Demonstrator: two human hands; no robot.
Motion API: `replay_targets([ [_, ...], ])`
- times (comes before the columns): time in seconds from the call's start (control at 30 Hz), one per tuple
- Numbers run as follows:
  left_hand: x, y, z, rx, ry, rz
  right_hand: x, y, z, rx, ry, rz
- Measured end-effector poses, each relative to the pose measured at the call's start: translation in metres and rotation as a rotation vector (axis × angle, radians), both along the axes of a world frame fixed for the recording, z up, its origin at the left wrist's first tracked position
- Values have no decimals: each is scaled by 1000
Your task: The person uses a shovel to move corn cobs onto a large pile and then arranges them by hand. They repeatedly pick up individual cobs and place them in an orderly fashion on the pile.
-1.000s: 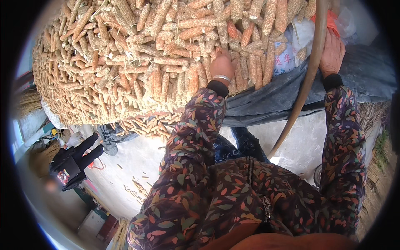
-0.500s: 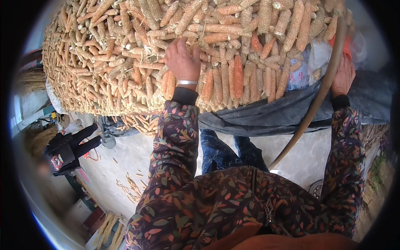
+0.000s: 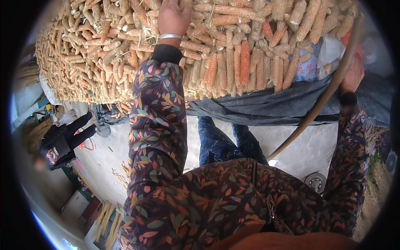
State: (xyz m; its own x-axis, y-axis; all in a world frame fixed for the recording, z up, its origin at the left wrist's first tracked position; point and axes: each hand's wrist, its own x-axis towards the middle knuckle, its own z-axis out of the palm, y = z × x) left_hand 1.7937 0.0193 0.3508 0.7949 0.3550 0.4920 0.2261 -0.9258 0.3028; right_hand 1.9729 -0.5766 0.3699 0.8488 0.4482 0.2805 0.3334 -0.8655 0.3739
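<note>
My left hand [image 3: 173, 18], with a silver bracelet on its wrist, reaches over a large heap of dry, shelled-looking corn cobs [image 3: 221, 66]. Its thumb stands apart from the fingers, whose tips run to the picture's upper edge among the cobs. No cob is plainly seen in its grasp. At the heap's right end, my right hand [image 3: 353, 77] rests with fingers stretched forward by orange-red plastic and a white printed sack [image 3: 308, 62]. It is slightly blurred. A curved wooden pole [image 3: 318, 102] slants past this hand and partly covers it.
A dark sheet [image 3: 266, 104] drapes along the heap's near edge. Loose cobs lie on the concrete floor [image 3: 106, 156] to the left, where a person in dark clothes [image 3: 62, 139] is seen. A round metal object [image 3: 315, 182] sits by my right forearm, and dry stalks [image 3: 110, 225] lie lower left.
My left hand has moved farther forward and a little left over the cobs, with the arm stretched out more. My right hand stays by the sack and pole. The whole view has shifted slightly.
</note>
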Motion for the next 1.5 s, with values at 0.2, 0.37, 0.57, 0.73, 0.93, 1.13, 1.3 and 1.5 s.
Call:
replay_targets([
  [0.2, -138, -64, -39, -452, -6, 248, 9, -19, -1, -101, -47, -17],
  [0.37, -233, -131, -122, -642, 404, 373, 15, -27, -13, -4, -80, 81],
  [0.57, -203, -145, -146, -571, 455, 472, 20, -25, 1, -136, 91, -37],
  [0.73, -163, -144, -130, -511, 578, 498, 15, -25, 4, -150, -7, 22],
  [0.93, -150, -139, -133, -257, 668, 463, 11, -16, 3, 41, -102, 220],
  [1.13, -161, -129, -113, -433, 639, 429, 11, -19, 8, 32, -50, 188],
  [1.3, -156, -130, -103, -457, 397, 476, 11, -15, 8, 47, -86, 199],
  [1.5, -137, -123, -111, -513, 503, 408, 17, -21, 8, -50, 43, 45],
])
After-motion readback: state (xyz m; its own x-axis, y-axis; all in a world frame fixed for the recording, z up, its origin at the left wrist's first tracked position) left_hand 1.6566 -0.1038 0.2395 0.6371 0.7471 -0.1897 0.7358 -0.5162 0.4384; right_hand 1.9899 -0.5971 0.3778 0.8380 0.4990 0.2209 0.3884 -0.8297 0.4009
